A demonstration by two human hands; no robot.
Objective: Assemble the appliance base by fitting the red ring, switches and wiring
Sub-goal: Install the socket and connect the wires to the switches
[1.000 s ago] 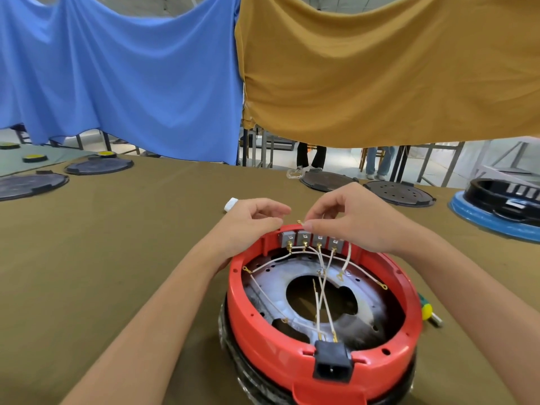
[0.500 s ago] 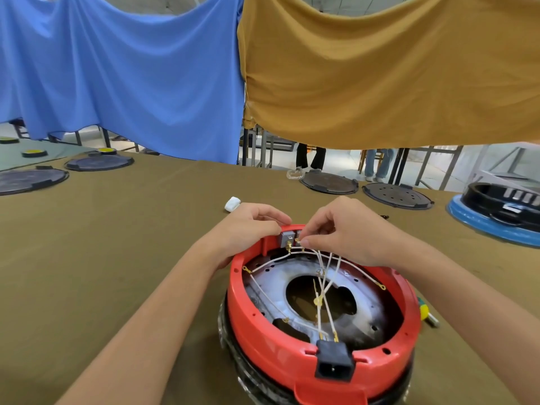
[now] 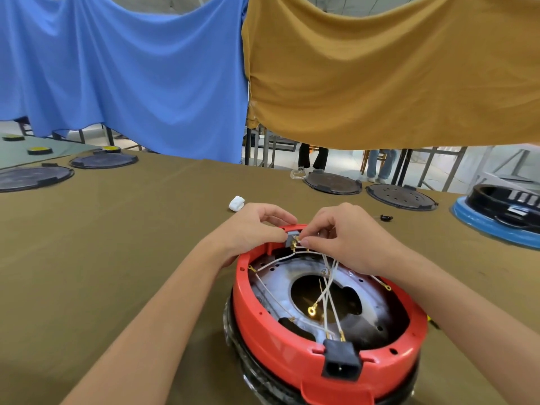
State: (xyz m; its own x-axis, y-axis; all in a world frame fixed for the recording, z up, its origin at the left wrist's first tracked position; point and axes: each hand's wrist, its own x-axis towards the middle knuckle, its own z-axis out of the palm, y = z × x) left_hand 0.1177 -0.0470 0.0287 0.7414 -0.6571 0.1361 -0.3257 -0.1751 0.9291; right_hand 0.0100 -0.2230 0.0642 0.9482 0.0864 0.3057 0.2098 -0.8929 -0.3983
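On the olive table [image 3: 102, 258], the red ring [image 3: 280, 346] sits on the black base [image 3: 263, 381]. At its far rim, the left hand [image 3: 251, 229] pinches the grey switch [image 3: 292, 237], while the right hand [image 3: 344, 238] pinches a white wire [image 3: 328, 283] at its terminal.

Left hand [image 3: 251, 229] and right hand [image 3: 342, 232] side by side, fingertips pinching

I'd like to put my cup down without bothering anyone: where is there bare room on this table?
Bare cloth lies left of the red ring, between the left hand and the dark discs. It is crowded at the ring's far rim, where both hands work, the right hand included.
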